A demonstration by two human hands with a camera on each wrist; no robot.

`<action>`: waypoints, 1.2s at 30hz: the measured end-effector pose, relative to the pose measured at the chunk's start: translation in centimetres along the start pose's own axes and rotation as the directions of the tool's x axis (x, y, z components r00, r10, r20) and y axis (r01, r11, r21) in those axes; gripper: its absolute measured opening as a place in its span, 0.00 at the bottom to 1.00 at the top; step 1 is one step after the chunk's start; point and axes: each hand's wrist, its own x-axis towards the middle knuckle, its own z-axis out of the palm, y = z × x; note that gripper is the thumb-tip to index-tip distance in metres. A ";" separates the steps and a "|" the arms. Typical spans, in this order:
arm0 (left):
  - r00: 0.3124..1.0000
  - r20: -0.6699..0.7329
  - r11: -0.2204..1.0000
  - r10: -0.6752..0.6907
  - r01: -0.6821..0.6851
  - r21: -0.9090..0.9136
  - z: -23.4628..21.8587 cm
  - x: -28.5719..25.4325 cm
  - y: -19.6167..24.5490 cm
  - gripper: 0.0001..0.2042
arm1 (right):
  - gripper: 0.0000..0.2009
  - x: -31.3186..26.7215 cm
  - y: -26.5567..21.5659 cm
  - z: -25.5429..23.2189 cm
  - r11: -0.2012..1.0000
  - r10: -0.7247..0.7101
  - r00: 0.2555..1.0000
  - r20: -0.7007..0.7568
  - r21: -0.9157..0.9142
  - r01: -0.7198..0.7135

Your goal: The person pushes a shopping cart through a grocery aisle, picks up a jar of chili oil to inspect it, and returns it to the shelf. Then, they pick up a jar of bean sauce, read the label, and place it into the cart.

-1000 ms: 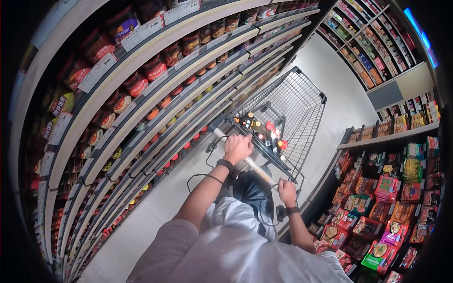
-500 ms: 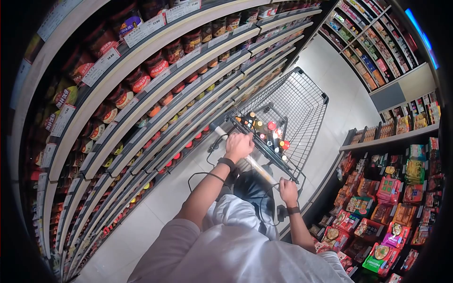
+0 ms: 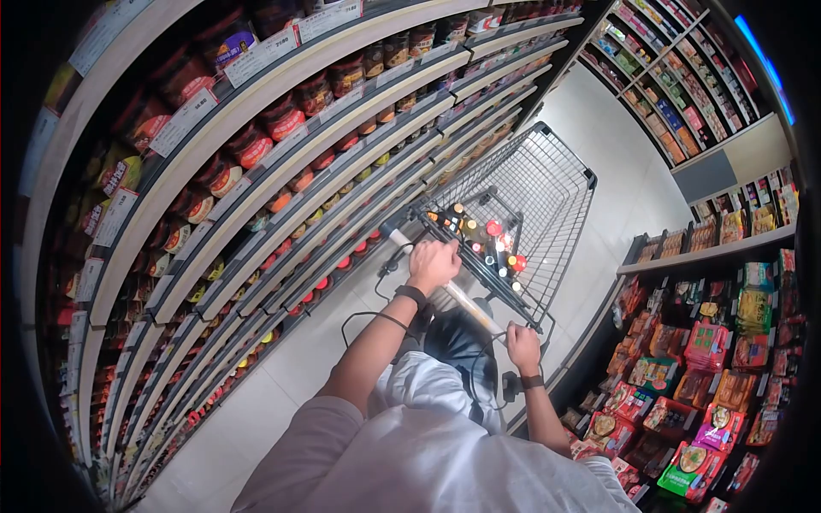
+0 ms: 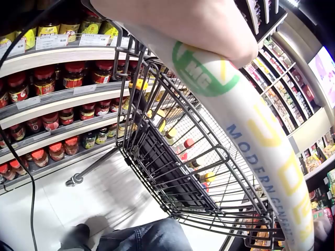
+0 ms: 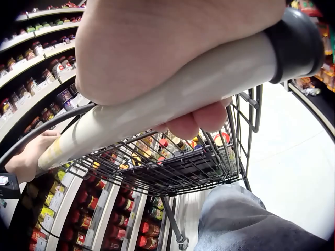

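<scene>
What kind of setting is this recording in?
A supermarket aisle, almost certainly. Both hands grip the handle of a wire shopping cart, long shelves of jars with price tags line one side, and packaged foods fill the other.

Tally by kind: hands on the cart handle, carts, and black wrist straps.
Hands gripping the handle: 2, left hand and right hand
Shopping cart: 1
Black wrist straps: 2, left strap and right strap
Total: 5
</scene>
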 end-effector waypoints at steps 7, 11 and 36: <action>0.997 -0.068 0.999 0.036 -0.035 0.018 1.1 0.1 -0.6 0.07 | 0.24 0.4 1.0 0.8 1.000 -0.020 1.000 -0.001 -0.008 0.020; 1.000 -0.017 1.000 0.011 -0.010 0.022 0.3 0.1 -0.1 0.08 | 0.24 0.3 0.8 0.6 1.000 -0.007 1.000 0.004 -0.010 0.007; 0.664 -0.697 0.916 0.271 0.043 0.398 -25.6 4.8 -5.9 0.31 | 0.23 0.4 0.9 -0.6 0.999 0.030 0.998 -0.053 -0.022 -0.031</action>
